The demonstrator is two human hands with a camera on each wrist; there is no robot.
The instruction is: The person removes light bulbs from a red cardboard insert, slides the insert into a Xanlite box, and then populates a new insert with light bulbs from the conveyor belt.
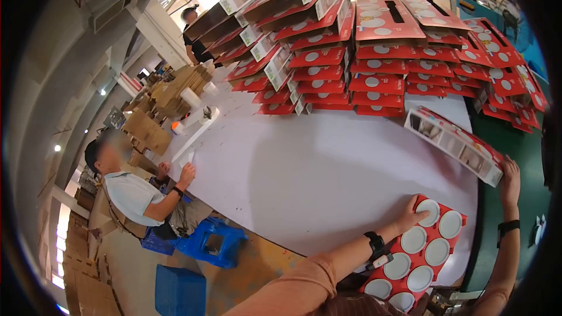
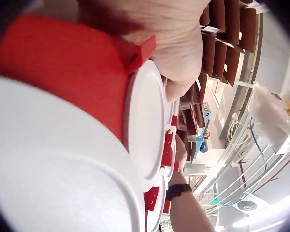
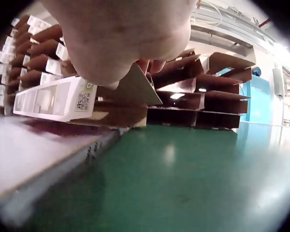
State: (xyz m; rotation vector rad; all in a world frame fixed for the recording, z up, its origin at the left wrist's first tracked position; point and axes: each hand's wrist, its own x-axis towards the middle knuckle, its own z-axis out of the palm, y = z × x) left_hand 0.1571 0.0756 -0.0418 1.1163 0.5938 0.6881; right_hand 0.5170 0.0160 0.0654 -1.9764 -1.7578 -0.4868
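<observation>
Pressing tray (image 1: 418, 257) left-handed, gripping box (image 1: 456, 145) right-handed

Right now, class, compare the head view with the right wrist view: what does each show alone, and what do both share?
Only the head view: the left hand resting on the red tray of white discs, the seated person and the blue stool. Only the right wrist view: the QR label on the windowed box. Both: the right hand holding that box, with the stacked red boxes behind.
</observation>
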